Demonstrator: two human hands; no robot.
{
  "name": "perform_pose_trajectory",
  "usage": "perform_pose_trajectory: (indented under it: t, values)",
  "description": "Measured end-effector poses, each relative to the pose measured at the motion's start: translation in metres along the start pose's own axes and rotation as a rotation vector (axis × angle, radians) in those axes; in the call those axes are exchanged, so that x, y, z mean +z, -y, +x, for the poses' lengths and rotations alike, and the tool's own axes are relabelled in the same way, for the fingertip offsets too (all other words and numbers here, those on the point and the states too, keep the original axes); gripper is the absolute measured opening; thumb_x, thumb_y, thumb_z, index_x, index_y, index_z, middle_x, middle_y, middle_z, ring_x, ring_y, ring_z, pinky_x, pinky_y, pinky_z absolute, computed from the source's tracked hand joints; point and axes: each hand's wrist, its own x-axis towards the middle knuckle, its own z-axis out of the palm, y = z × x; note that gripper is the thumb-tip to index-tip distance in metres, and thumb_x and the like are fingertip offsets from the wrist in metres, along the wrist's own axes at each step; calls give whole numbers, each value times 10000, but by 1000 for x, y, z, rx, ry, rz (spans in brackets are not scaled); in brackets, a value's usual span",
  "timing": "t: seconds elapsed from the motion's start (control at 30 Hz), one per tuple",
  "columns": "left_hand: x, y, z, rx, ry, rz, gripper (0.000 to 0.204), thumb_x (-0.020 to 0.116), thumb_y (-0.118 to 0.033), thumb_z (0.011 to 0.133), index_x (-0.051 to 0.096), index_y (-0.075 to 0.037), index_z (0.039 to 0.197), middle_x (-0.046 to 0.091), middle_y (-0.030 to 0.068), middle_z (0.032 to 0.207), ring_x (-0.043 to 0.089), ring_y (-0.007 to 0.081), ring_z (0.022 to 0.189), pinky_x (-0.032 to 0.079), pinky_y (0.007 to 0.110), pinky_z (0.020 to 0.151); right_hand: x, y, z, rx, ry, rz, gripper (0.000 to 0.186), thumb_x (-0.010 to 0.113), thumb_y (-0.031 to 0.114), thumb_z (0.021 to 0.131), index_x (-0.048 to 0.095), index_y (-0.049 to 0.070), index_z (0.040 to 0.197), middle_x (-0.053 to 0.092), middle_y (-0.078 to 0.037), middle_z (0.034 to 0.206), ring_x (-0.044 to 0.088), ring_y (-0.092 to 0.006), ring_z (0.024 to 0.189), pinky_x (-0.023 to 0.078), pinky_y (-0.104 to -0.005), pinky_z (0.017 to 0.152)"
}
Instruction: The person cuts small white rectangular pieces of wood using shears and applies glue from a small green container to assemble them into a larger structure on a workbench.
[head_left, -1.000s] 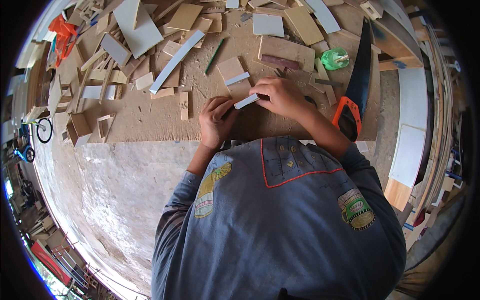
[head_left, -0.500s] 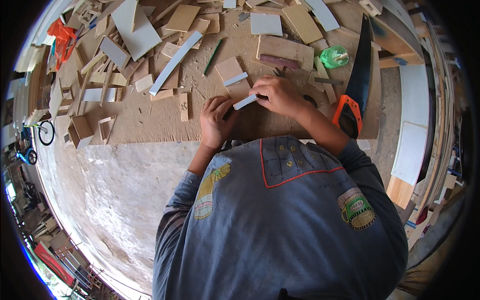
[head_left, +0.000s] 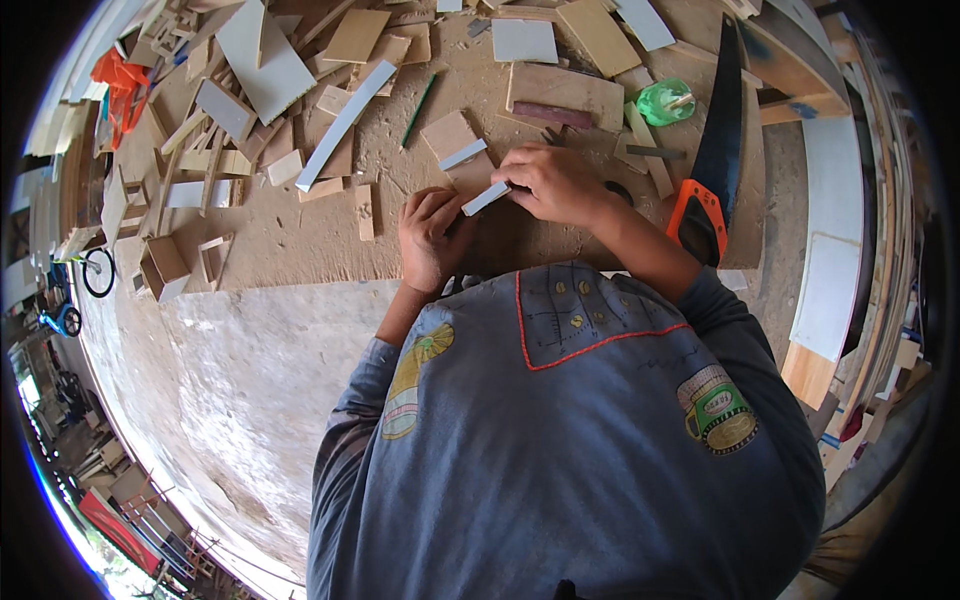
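Note:
A small white-faced strip of wood [head_left: 487,199] sits between my hands near the bench's front edge. My left hand [head_left: 432,238] is closed at its left end, fingers curled. At the other end my right hand [head_left: 552,184] pinches the strip; a small dark spot shows by its fingertips, too little to name. Just beyond them lies a flat brown wood piece [head_left: 447,133] with a narrow white strip [head_left: 462,154] across it. Part of a dark metal tool [head_left: 551,136] shows behind my right hand.
A handsaw with an orange handle [head_left: 697,215] lies on the right, near a green bottle [head_left: 666,103] and a dark reddish block [head_left: 553,114]. A green pencil [head_left: 419,110] and a long white strip [head_left: 345,126] lie farther left. Wood offcuts [head_left: 265,65] pile up at the far left.
The view has shifted slightly. Both hands stay on the small strip, almost in the same place; the strip is tilted a little more steeply.

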Motion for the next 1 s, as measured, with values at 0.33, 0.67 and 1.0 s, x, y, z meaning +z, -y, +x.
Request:
perform_pose_trajectory:
  t: [0.33,0.67,1.0]
  values:
    - [0,0,0,13,2,13,294,782,-119,711,723,-54,991,684,78,1003,625,283,1005,477,408,860,13,-8,-5,-87,-95,-51,317,774,80,676,673,118,974,649,-27,973,640,-234,949,546,-356,798]
    - [2,2,-1,30,-16,9,308,759,-101,691,719,-54,993,687,79,1008,629,290,1000,488,419,868,21,-12,-5,-121,-164,-35,341,796,97,630,659,118,941,641,-21,951,630,-227,912,547,-348,779]
    - [2,2,-1,2,0,10,296,770,-113,695,724,-58,983,684,71,998,628,284,1001,488,413,857,23,-4,-4,-42,-206,-25,372,824,131,575,661,121,909,632,-11,906,620,-223,880,538,-348,768]
